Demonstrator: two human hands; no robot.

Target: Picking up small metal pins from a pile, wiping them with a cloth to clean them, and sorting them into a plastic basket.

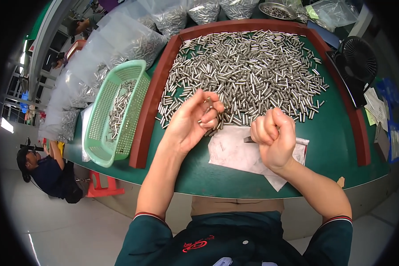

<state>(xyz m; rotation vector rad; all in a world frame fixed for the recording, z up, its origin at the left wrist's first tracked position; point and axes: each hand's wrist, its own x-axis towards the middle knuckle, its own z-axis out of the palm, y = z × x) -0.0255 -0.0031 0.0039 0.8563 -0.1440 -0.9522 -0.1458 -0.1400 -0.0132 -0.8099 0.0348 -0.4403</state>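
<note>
Bulging translucent plastic bags [131, 37] line the left and far edges of the smooth green surface [195, 179]. Near its left edge stands a mint-green, perforated plastic basket [135, 106], long and round-cornered, partly filled with pins. A dark-red, straight-sided frame [154, 91] encloses a loose heap of shiny, cylindrical metal pins [252, 71] toward the far edge. At the heap's near side, the left hand [188, 122] curls its fingers around a few pins. Right of it, a creased, smudged white cloth [228, 150] lies by the near edge; above it, the right hand's [275, 137] fingers fold tightly on a dark, flat piece [248, 139].
</note>
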